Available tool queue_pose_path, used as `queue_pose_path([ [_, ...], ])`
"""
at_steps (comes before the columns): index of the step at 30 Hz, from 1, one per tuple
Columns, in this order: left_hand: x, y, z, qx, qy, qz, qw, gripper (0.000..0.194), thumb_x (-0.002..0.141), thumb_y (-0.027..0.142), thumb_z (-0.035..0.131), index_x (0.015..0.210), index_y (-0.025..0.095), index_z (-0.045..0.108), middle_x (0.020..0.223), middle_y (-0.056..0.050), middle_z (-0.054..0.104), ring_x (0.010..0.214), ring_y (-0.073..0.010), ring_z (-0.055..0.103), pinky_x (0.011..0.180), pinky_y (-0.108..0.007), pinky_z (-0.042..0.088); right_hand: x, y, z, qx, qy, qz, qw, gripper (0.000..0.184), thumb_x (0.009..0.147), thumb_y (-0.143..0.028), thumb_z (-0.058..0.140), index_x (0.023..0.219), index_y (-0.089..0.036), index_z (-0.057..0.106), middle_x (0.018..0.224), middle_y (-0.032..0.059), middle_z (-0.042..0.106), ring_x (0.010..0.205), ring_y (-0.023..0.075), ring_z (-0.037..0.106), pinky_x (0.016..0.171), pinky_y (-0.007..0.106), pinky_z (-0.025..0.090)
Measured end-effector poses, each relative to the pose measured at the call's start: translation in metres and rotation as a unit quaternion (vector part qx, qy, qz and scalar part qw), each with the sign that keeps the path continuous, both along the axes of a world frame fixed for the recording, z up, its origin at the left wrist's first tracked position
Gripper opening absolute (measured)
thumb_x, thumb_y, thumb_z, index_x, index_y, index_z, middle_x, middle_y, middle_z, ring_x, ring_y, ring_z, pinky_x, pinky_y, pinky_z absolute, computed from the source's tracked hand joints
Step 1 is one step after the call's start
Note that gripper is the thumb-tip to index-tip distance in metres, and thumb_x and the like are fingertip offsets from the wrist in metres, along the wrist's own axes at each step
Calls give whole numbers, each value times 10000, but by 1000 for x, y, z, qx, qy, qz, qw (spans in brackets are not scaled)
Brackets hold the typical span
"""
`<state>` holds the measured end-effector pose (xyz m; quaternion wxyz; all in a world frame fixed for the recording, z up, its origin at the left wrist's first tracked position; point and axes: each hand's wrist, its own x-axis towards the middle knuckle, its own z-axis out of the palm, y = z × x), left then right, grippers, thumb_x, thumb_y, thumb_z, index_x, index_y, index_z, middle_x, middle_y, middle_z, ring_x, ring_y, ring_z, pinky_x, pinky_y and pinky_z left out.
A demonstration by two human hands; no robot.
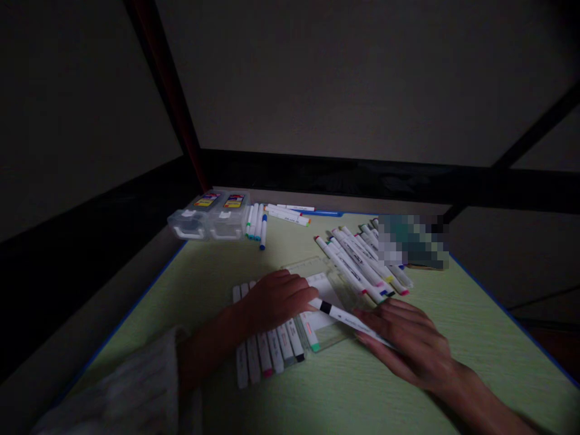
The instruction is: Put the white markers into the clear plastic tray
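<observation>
A white marker [348,318] with a black band lies slantwise between my two hands. My right hand [414,338] is closed around the marker's body. At the marker's far end, the fingers of my left hand [285,296] pinch the tip. Below the hands lies an open clear plastic case [339,338] with a white sheet inside. One marker with a green end [310,332] rests in the case. Beside it, partly under my left hand and forearm, several white markers [275,353] lie side by side in a row.
A loose heap of white markers [351,257] lies right of centre, near a blurred-out dark green item [417,241]. Two clear handled cases [229,220] stand at the back left, with several markers [257,222] beside them. The green table [466,338] has blue edges.
</observation>
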<state>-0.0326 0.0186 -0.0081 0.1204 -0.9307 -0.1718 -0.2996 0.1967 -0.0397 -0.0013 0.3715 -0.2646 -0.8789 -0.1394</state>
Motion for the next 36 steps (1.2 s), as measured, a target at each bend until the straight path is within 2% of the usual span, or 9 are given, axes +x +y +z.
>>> queue_pose_path([
  [9,1,0,0,23,24,28,999,252,907,285,340,850,145,541,693,-8,586,627,-119,508,584,-248,371,0,2,-2,2,-8,5,1000,137,825,-142,517,945,-85,554,602,45,610,529,126,530,526,267,459],
  [17,1,3,-1,37,-10,87,995,212,894,275,378,980,150,525,746,-17,578,639,-120,526,569,-240,406,1,2,-5,-5,-17,10,1000,181,819,-121,510,991,-78,546,602,37,596,536,127,514,530,269,439],
  [22,1,3,-2,40,-12,96,995,208,892,258,382,996,149,526,737,-18,570,624,-118,526,544,-235,409,3,1,-8,-25,-25,24,999,216,795,-115,533,1010,-98,547,640,30,607,574,126,531,560,274,439],
  [29,0,4,-5,20,4,110,994,223,880,234,413,1061,158,519,775,-26,570,659,-116,537,563,-229,425,1,0,-3,-29,-73,61,995,213,826,-166,486,1018,-100,547,608,12,581,546,118,505,553,265,418],
  [36,0,5,-8,-22,21,123,992,244,875,226,418,1097,170,501,840,-34,572,712,-130,548,597,-241,452,1,-1,-5,-80,-90,85,989,370,885,-308,370,1161,-81,468,651,29,576,600,148,524,592,299,419],
])
